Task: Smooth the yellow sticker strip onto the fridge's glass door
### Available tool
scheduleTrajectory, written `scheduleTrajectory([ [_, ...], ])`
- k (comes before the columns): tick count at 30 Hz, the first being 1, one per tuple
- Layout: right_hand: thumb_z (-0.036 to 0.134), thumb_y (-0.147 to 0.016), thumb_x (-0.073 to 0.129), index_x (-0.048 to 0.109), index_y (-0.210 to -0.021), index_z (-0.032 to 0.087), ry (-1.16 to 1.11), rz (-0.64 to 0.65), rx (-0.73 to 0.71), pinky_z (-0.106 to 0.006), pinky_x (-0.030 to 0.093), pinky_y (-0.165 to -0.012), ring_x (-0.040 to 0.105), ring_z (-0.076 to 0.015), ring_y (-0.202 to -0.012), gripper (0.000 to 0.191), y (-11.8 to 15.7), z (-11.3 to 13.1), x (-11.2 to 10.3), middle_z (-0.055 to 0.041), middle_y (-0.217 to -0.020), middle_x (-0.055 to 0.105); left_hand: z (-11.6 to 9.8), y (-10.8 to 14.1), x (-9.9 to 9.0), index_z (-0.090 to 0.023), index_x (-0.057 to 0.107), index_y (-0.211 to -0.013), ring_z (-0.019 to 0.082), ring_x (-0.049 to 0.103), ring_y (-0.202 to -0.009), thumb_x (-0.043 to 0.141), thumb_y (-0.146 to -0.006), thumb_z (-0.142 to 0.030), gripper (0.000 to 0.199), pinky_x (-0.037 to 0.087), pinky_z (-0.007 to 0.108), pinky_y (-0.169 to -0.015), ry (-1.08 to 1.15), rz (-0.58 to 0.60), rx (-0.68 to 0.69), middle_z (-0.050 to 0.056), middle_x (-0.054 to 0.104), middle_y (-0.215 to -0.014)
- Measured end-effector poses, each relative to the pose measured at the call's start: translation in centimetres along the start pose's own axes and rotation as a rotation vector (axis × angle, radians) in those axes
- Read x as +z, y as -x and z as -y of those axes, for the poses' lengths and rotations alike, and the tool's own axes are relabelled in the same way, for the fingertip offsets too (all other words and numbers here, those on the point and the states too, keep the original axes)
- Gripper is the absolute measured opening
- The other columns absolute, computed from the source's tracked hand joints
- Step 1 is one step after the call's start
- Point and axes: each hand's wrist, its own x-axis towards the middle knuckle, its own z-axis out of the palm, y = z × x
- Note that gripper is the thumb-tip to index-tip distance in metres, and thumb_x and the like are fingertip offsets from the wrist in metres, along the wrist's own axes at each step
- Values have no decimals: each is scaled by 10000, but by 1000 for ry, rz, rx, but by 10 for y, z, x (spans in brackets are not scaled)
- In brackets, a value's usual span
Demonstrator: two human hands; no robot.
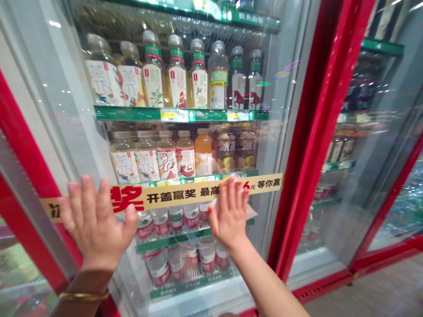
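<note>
My left hand (95,220) lies with fingers apart and thumb out, palm towards the glass door (185,154) of a drinks cooler, over the left end of a yellow strip (172,193) with printed characters. A gold bracelet (84,296) circles that wrist. Farther right, my right hand (230,211) is flat with its fingers close together, covering part of the strip. Under it is a white cloth (252,213), pressed to the glass; only its edges show beside the palm and above the fingertips. Most of the cloth is hidden.
Behind the glass, tea bottles (153,79) and a juice bottle (203,152) stand on shelves with green edges (132,113). Lower shelves hold water bottles (207,257). A red door frame (307,132) runs down the right side, with another cooler door (333,211) beyond. Grey floor (380,288) shows lower right.
</note>
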Motion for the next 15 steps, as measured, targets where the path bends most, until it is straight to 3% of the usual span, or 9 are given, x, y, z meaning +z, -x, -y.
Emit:
scheduleTrajectory([
  [2, 434, -1042, 554, 177, -1778, 250, -22, 62, -324, -499, 41, -1433, 87, -231, -1738, 848, 24, 7, -4, -11, -1844, 190, 1, 0, 0, -344, 172, -1761, 425, 171, -1709, 695, -937, -390, 977, 176, 838, -1335, 13, -9, 6, 66, 178, -1851],
  [4, 451, -1041, 569, 208, -1773, 260, -10, 75, -401, -453, 10, -1433, 96, -208, -1736, 838, 41, -14, -11, 19, -1844, 167, 0, 0, 0, -338, 172, -1761, 413, 167, -1712, 681, -946, -391, 963, 170, 821, -1344, 13, -11, -1, 67, 174, -1851],
  [7, 361, -1071, 495, 90, -1784, 190, 68, -1, -31, -516, 40, -1429, 34, -243, -1735, 838, 31, -67, -19, -50, -1856, 40, -1, 1, 2, -310, 183, -1763, 387, 174, -1716, 648, -962, -392, 930, 169, 781, -1360, 11, -9, -13, 78, 183, -1850],
  [9, 328, -1089, 413, -1, -1781, 163, 101, -67, 183, -617, 88, -1410, -31, -278, -1730, 823, 7, -83, -18, -97, -1851, -46, 0, 2, 4, -298, 195, -1762, 381, 171, -1717, 642, -960, -419, 926, 156, 762, -1367, 20, -24, -8, 77, 190, -1850],
  [11, 345, -1089, 403, -38, -1772, 120, 101, -79, 231, -679, 150, -1385, -45, -321, -1728, 843, -13, -69, -14, -149, -1846, -82, 2, 2, 5, -302, 197, -1761, 379, 162, -1719, 641, -956, -446, 930, 138, 754, -1370, 25, -34, 0, 68, 187, -1853],
  [12, 358, -1080, 431, -25, -1768, 90, 91, -60, 183, -668, 174, -1384, -27, -336, -1729, 868, -16, -54, -11, -172, -1846, -69, 2, 2, 5, -307, 197, -1760, 381, 162, -1720, 640, -954, -453, 931, 134, 757, -1368, 27, -34, 4, 64, 186, -1854],
  [13, 376, -1067, 464, 17, -1767, 71, 74, -33, 82, -626, 189, -1393, 8, -336, -1732, 885, -14, -37, -9, -180, -1849, -34, 3, 3, 5, -313, 195, -1760, 385, 163, -1719, 642, -951, -456, 935, 136, 765, -1364, 27, -32, 7, 62, 185, -1854],
  [15, 432, -1048, 508, 171, -1770, 118, 33, 32, -216, -482, 195, -1415, 95, -280, -1733, 857, 2, -10, -8, -107, -1860, 85, 3, 2, 4, -320, 191, -1760, 394, 170, -1716, 652, -941, -448, 948, 146, 781, -1354, 27, -26, 9, 61, 187, -1853],
])
